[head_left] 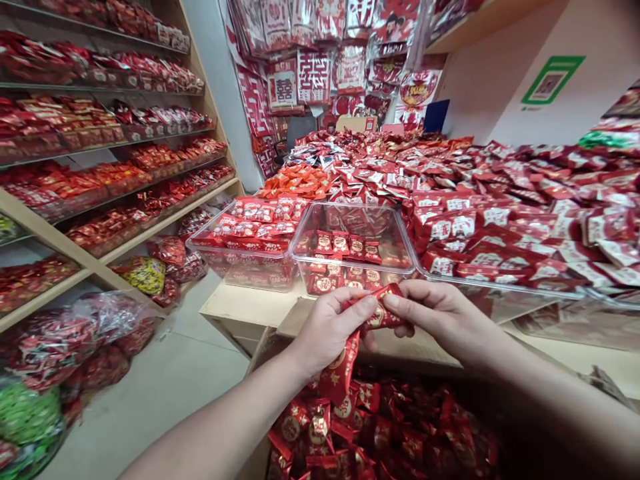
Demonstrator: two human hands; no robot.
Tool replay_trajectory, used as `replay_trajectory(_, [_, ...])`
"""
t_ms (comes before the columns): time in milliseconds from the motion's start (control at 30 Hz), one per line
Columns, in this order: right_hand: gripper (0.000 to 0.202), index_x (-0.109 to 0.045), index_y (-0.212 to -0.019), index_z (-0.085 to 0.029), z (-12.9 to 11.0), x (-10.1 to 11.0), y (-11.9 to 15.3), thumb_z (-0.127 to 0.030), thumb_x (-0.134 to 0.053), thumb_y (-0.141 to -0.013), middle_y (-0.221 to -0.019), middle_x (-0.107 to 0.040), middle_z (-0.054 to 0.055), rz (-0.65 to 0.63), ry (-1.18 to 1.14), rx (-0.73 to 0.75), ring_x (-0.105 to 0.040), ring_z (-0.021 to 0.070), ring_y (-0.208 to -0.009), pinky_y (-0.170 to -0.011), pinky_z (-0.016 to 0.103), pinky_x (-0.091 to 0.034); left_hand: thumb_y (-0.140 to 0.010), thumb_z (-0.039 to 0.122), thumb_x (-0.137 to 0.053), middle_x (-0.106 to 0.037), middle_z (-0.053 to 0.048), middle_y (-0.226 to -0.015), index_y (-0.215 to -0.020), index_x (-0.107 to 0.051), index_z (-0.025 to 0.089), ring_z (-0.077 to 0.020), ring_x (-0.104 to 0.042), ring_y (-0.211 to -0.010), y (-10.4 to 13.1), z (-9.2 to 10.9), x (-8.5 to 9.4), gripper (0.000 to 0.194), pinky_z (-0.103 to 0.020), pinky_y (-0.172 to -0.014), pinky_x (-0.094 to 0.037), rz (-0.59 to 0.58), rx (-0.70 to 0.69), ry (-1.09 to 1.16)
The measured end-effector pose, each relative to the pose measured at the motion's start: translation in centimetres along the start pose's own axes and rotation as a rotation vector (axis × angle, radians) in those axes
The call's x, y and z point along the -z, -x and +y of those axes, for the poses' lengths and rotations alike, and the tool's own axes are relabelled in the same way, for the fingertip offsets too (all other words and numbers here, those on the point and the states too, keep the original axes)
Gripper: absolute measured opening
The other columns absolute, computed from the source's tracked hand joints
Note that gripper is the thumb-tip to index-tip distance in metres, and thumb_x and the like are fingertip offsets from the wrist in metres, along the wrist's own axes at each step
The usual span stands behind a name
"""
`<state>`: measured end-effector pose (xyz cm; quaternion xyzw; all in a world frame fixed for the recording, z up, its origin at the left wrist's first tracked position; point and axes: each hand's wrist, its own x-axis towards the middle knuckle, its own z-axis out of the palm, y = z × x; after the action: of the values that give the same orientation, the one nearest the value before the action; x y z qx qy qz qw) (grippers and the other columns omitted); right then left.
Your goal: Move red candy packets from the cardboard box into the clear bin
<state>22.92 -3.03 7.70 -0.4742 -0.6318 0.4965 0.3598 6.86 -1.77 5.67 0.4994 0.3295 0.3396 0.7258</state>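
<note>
My left hand [334,328] and my right hand [434,312] meet at the centre, both closed on a strip of red candy packets [380,315] with gold print. Part of the strip hangs down below my left hand. Under both hands stands an open cardboard box [295,320] holding many loose red packets [320,427]. Just beyond my hands is a clear plastic bin [407,250] with rows of red packets at its bottom. To its left sits another clear bin [255,270], filled higher with red and pink packets.
Heaps of red packets [500,180] cover the table at the back and right. Shelves [115,143] of packets line the left wall. Bagged sweets [55,347] lie on the floor at the left. Red decorations [313,75] hang at the back.
</note>
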Motion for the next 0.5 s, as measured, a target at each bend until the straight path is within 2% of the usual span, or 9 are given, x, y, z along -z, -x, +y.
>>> replay_trajectory(167, [0.024, -0.054, -0.065, -0.016, -0.28, -0.01, 0.40, -0.037, -0.054, -0.074, -0.056, -0.046, -0.003, 0.037, 0.006, 0.053, -0.043, 0.0061, -0.051, -0.048, 0.018, -0.039, -0.079, 0.039, -0.047, -0.058, 0.001, -0.048, -0.086, -0.052, 0.014, -0.0014, -0.037, -0.026, -0.01, 0.28, -0.01, 0.027, -0.012, -0.031, -0.026, 0.004, 0.039, -0.022])
replay_trajectory(267, [0.024, -0.053, -0.066, -0.016, 0.00, -0.08, 0.39, -0.038, -0.054, -0.074, -0.059, -0.047, -0.003, 0.056, 0.012, 0.067, -0.043, 0.0064, -0.052, -0.049, 0.018, -0.040, -0.077, 0.043, -0.049, -0.057, 0.002, -0.046, -0.092, -0.053, 0.013, -0.0020, -0.037, -0.026, 0.03, 0.24, -0.10, 0.033, -0.012, -0.030, -0.026, 0.052, 0.063, -0.043])
replay_trajectory(400, [0.027, -0.053, -0.082, -0.016, 0.47, -0.26, 0.11, -0.037, -0.061, -0.067, -0.071, -0.053, 0.000, 0.008, -0.074, 0.047, -0.046, 0.0084, -0.057, -0.050, 0.021, -0.042, -0.075, 0.046, -0.050, -0.054, 0.004, -0.045, -0.089, -0.052, 0.013, -0.0038, -0.040, -0.027, -0.13, 0.15, -0.13, 0.036, -0.013, -0.031, -0.028, 0.140, 0.055, -0.036])
replay_trajectory(500, [0.025, -0.053, -0.080, -0.015, 0.33, -0.07, -0.11, -0.034, -0.062, -0.065, -0.072, -0.053, 0.000, 0.013, -0.132, 0.043, -0.047, 0.0087, -0.059, -0.052, 0.021, -0.042, -0.078, 0.049, -0.042, -0.054, 0.003, -0.045, -0.086, -0.051, 0.013, -0.0046, -0.042, -0.028, -0.16, 0.20, -0.14, 0.038, -0.013, -0.031, -0.028, 0.119, 0.053, -0.063])
